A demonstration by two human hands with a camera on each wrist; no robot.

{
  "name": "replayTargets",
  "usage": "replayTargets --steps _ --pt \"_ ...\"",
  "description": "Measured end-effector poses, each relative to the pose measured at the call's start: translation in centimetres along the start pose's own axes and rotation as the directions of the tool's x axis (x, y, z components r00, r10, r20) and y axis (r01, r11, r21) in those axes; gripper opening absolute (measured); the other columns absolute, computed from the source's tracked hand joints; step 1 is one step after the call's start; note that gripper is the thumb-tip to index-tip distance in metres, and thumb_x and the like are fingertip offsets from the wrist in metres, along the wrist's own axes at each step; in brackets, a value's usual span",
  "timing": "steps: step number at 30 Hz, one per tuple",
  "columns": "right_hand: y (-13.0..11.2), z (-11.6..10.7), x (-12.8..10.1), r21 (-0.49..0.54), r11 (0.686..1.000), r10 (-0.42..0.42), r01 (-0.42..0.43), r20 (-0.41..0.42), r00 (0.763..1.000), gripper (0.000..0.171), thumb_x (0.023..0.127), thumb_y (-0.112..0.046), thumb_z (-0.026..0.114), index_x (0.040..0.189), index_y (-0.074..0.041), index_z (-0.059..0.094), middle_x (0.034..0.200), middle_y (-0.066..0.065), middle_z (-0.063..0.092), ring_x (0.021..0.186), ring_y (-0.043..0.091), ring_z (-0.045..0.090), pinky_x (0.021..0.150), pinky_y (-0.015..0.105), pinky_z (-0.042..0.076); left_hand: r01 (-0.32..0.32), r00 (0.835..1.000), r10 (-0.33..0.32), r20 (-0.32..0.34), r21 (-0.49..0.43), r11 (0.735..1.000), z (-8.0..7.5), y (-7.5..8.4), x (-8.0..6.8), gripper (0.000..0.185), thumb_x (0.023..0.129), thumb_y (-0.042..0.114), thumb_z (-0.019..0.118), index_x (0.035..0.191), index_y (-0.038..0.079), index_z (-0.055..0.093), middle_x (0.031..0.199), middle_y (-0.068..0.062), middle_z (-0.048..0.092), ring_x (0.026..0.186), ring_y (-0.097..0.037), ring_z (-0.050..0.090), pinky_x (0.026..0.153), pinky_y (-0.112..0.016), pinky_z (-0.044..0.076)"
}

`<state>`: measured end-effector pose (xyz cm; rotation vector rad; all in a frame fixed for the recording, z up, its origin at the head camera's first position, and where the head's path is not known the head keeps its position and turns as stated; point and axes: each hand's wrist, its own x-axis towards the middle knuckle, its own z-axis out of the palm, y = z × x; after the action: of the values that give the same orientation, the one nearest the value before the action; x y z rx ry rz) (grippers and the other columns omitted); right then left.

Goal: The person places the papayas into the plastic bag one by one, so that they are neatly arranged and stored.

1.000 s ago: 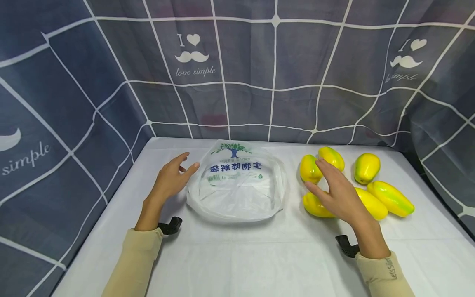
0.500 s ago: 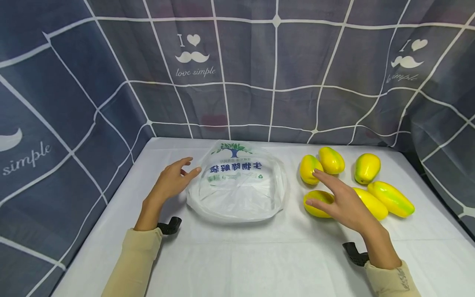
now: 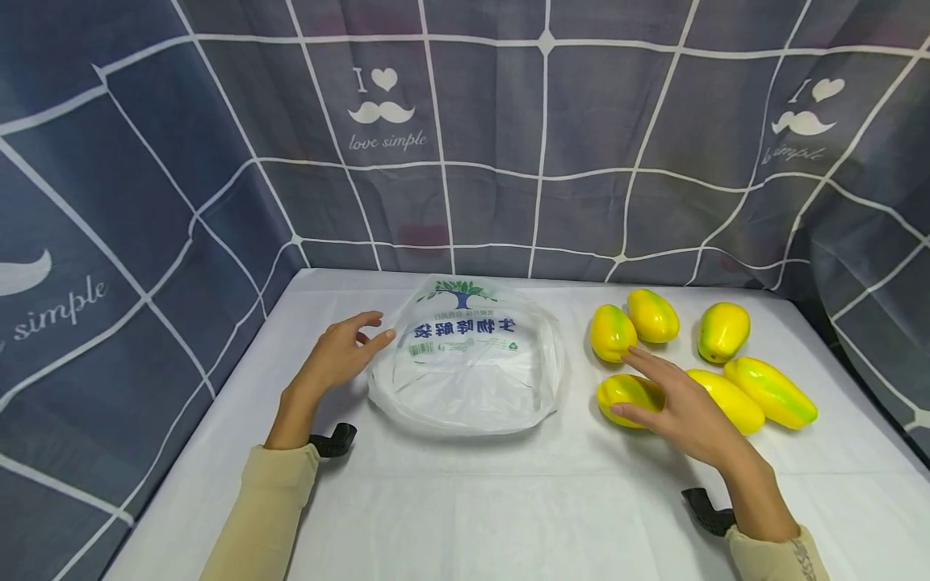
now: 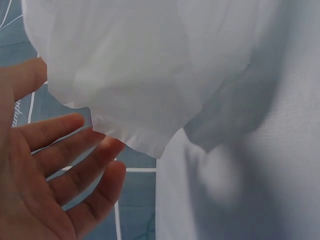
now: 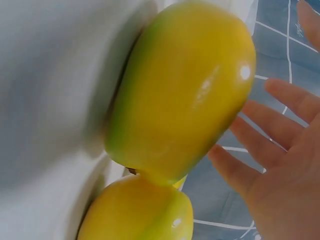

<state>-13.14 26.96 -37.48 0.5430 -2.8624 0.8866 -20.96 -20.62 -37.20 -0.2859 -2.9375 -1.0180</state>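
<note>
My left hand (image 3: 337,355) hovers at the left rim of a white translucent plastic bag (image 3: 465,395) printed with a green tree and blue characters. Its fingers are spread and loosely bent; in the left wrist view the fingertips overlap the edge of the bag (image 4: 145,85). Over the near group of glossy yellow-green mango-like fruits hangs my right hand (image 3: 690,415), relaxed, with thumb and fingers apart. Beneath its thumb lies one fruit (image 3: 625,398), partly covered by the hand. The right wrist view shows a large fruit (image 5: 185,90) close beside the spread fingers, gripped by none of them.
Several more fruits lie on the right of the white-covered table (image 3: 450,516): one (image 3: 613,332) and another (image 3: 653,315) side by side, one apart (image 3: 723,332), and a long one (image 3: 770,392) at the right. A grey checked curtain (image 3: 479,105) encloses the back and sides.
My right hand has drawn back toward me and slightly right, uncovering more of the fruits at its fingertips. The left hand has barely shifted, and the bag and fruits stay in place.
</note>
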Motion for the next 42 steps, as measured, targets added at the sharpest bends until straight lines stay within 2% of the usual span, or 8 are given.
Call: replayTargets --steps 7,13,23,31,36,42 --pt "0.4 0.4 -0.1 0.010 1.000 0.003 -0.003 0.018 1.000 0.077 0.083 -0.043 0.078 0.143 -0.004 0.049 0.146 0.020 0.046 0.134 0.042 0.039 0.103 0.063 0.031 -0.009 1.000 0.009 -0.011 -0.016 1.000 0.2 0.0 0.1 0.050 0.100 0.038 0.057 0.134 0.002 0.058 0.131 -0.016 0.061 0.104 -0.032 0.062 0.085 -0.047 0.050" --pt "0.6 0.6 -0.1 0.003 1.000 -0.010 0.010 0.039 0.999 0.077 0.084 -0.043 0.078 0.143 -0.003 0.049 0.142 0.020 0.050 0.131 0.042 0.043 0.103 0.062 0.032 -0.014 1.000 0.013 -0.011 -0.035 0.999 0.4 -0.1 0.2 0.046 0.100 0.033 0.058 0.131 0.000 0.059 0.126 -0.018 0.063 0.103 -0.033 0.063 0.087 -0.048 0.050" --pt "1.0 1.0 0.1 -0.014 0.997 -0.072 0.073 0.055 0.996 0.063 0.083 -0.032 0.081 0.133 -0.003 0.057 0.132 0.016 0.059 0.124 0.038 0.051 0.102 0.058 0.036 -0.023 1.000 0.022 -0.015 -0.033 0.999 0.6 -0.1 0.2 0.045 0.100 0.029 0.058 0.131 -0.003 0.059 0.122 -0.020 0.065 0.104 -0.034 0.063 0.089 -0.049 0.049" --pt "1.2 0.9 0.0 -0.031 0.997 -0.068 0.070 0.073 0.995 0.063 0.083 -0.020 0.081 0.136 0.000 0.054 0.134 0.019 0.057 0.125 0.040 0.050 0.102 0.059 0.036 -0.034 0.999 0.033 -0.019 -0.031 0.999 0.6 -0.1 0.2 0.045 0.095 0.029 0.067 0.127 -0.002 0.063 0.119 -0.018 0.067 0.099 -0.032 0.065 0.085 -0.046 0.052" --pt "1.1 0.9 0.0 -0.036 0.997 -0.064 0.067 0.079 0.995 0.061 0.083 -0.012 0.080 0.137 0.000 0.054 0.134 0.019 0.057 0.125 0.040 0.050 0.102 0.059 0.037 -0.051 0.998 0.051 -0.024 -0.021 0.998 0.7 -0.3 0.2 0.044 0.095 0.024 0.066 0.128 -0.005 0.061 0.120 -0.020 0.066 0.100 -0.033 0.066 0.086 -0.048 0.052" --pt "1.1 0.8 -0.1 -0.029 0.998 -0.044 0.047 0.086 0.995 0.061 0.084 -0.013 0.080 0.137 -0.002 0.053 0.135 0.018 0.057 0.125 0.040 0.050 0.102 0.059 0.037 -0.067 0.998 0.066 -0.023 -0.026 0.997 0.7 -0.4 0.3 0.043 0.096 0.022 0.064 0.129 -0.005 0.061 0.121 -0.020 0.066 0.101 -0.033 0.066 0.086 -0.048 0.052"
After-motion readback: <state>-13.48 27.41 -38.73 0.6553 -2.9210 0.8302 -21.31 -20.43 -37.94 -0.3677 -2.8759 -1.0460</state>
